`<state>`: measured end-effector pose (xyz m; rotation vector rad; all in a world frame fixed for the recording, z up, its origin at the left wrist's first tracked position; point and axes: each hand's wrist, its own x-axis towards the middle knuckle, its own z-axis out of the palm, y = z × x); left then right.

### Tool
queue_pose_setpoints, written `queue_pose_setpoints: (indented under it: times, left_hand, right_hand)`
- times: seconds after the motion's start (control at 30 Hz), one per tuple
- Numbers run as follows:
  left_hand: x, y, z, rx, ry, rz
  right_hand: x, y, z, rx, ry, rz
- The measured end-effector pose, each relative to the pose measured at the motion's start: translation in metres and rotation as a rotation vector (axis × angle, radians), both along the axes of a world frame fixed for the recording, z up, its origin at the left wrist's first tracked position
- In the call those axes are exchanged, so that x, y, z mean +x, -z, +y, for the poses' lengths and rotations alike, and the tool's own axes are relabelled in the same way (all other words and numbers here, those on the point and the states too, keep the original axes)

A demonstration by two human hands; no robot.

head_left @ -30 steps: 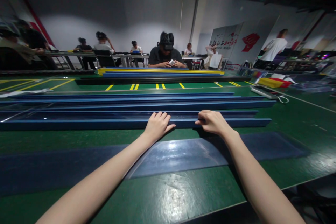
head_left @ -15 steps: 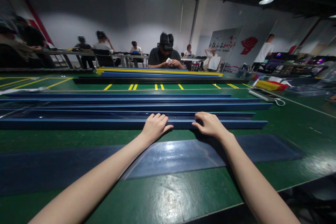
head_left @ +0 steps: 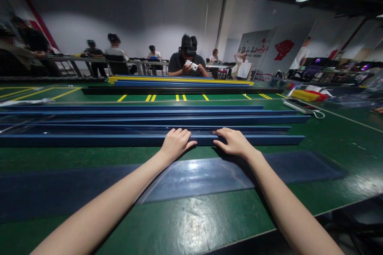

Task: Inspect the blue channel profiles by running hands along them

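A long blue channel (head_left: 89,141) lies across the green table (head_left: 185,227), nearest of several blue strips. My left hand (head_left: 177,142) rests over its front wall, fingers curled over into the channel and thumb on the near side, gripping it. To the right, my right hand (head_left: 231,141) is at the same channel with fingers and thumb apart, its fingertips over the channel's inside and its thumb by the front wall. Between me and the channel, a clear flat sheet (head_left: 194,179) lies under my forearms.
Behind are more blue strips (head_left: 209,119), a black bar (head_left: 179,91) and yellow strips (head_left: 209,80). A white power strip (head_left: 296,106) with a cable lies at the right. A person (head_left: 187,61) sits across the table holding a white object.
My right hand has moved a little left along the blue channel, and its fingers and thumb have spread. My left hand has stayed put. The person opposite has raised the white object.
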<state>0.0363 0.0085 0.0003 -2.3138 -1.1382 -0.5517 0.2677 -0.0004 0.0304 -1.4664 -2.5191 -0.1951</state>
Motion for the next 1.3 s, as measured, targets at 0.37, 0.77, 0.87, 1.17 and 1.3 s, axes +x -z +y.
queue_pose_setpoints:
  times: [0.37, 0.77, 0.87, 1.17, 1.3]
  left_hand:
    - [-0.0001, 0.0023, 0.0017, 0.027, 0.015, -0.021]
    - [0.0002, 0.0014, 0.0016, 0.044, 0.018, -0.019]
    - [0.0001, 0.0019, 0.0019, 0.047, 0.018, -0.024]
    - [0.0006, 0.0016, 0.0015, 0.021, 0.018, -0.031]
    - [0.0006, 0.0018, 0.0019, 0.017, 0.016, -0.035]
  right_hand:
    - [-0.0012, 0.0012, 0.0015, 0.009, -0.015, 0.052]
    - [-0.0014, -0.0003, 0.0009, 0.018, -0.014, 0.034]
    - [-0.0014, 0.0000, 0.0016, 0.019, -0.010, 0.030]
    - [-0.0016, 0.0005, 0.0015, 0.017, -0.005, 0.010]
    - [-0.0014, 0.0002, 0.0010, 0.016, -0.004, 0.010]
